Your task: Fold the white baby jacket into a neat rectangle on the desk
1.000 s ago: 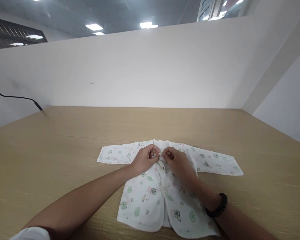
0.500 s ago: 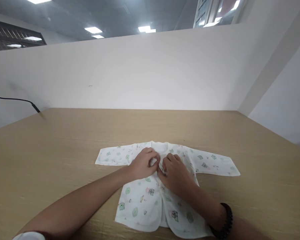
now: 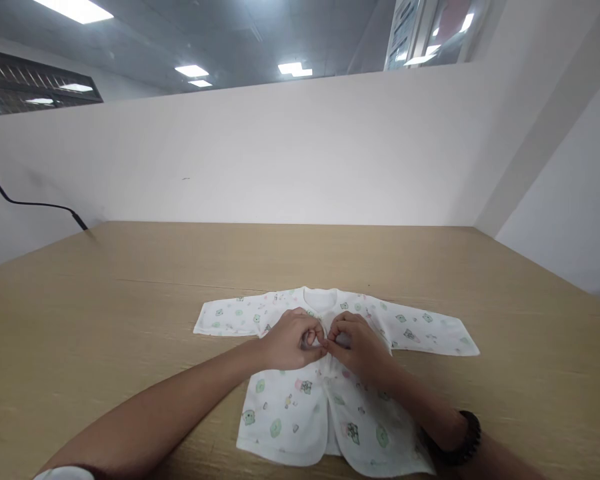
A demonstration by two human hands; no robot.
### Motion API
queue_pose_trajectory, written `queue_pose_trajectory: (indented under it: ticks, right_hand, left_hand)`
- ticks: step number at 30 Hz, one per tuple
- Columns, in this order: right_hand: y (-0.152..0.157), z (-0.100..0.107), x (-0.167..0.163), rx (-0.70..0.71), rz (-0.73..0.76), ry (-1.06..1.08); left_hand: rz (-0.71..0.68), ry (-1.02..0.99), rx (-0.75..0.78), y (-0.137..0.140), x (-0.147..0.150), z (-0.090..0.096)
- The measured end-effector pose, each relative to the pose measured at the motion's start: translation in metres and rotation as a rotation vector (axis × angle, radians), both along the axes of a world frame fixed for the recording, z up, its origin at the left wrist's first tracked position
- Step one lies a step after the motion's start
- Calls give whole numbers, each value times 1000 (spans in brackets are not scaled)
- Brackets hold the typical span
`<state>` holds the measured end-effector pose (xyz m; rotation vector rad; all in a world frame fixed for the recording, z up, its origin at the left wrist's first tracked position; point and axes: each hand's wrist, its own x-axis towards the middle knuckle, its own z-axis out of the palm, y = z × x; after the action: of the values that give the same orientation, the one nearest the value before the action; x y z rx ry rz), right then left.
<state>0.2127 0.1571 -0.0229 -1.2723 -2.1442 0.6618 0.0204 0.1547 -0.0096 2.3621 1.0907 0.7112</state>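
Observation:
A small white baby shirt [image 3: 290, 420] with green and pink animal prints lies face up on the table, sleeves spread to both sides. My left hand [image 3: 295, 340] pinches the left front edge at chest height, thumb and fingertips together. Opposite it, my right hand [image 3: 356, 343] pinches the right front edge, and the fingertips of both hands meet at the centre opening. The bit of cloth between them is mostly hidden by the fingers. Below the hands the two front panels part toward the rounded hem.
The wood-coloured table [image 3: 130, 373] spreads around the shirt. A white partition [image 3: 300, 153] stands along its back edge. At the back left, a black cable [image 3: 40, 204] runs down to the tabletop. A black beaded bracelet [image 3: 467, 437] circles my right wrist.
Both hands have shifted slightly down the front opening, and their fingertips have come together. The neckline shows more fully now. The view has tilted up a little.

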Motion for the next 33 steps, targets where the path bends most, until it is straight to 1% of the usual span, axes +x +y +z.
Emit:
queue_pose_trajectory:
  ticks: [2,6,8,10,14,19,25,27,31,33]
  right_hand:
    - [-3,-3,2,46,-3,1]
    - [-18,-8,4,193,-10,-5]
    - [-28,-9,2,243,-23,-22]
    - [-35,-9,-1,262,-59,-49]
    - [-39,-10,-8,233,-126,-59]
    - [-31,-11,-6,133,-156,6]
    - [-22,-10,-3,-12,-186,151]
    - [-22,-10,-3,-10,-183,164]
    - [-23,-11,-3,57,-147,114]
    - [-23,-9,-3,57,-140,111]
  left_hand:
    - [8,-6,-15,0,-1,1]
    - [35,-16,-36,-4,-1,3]
    - [75,-6,-43,-8,1,2]
    - [135,3,-48,-13,4,-1]
    - [207,1,-51,-18,8,-8]
    - [216,-12,-85,-19,9,-6]
    - [207,-12,-113,-19,10,-3]
    - [198,-3,-111,-18,10,-4]
    - [202,-10,-108,-15,8,-7]
    - [203,-17,-114,-15,8,-7]
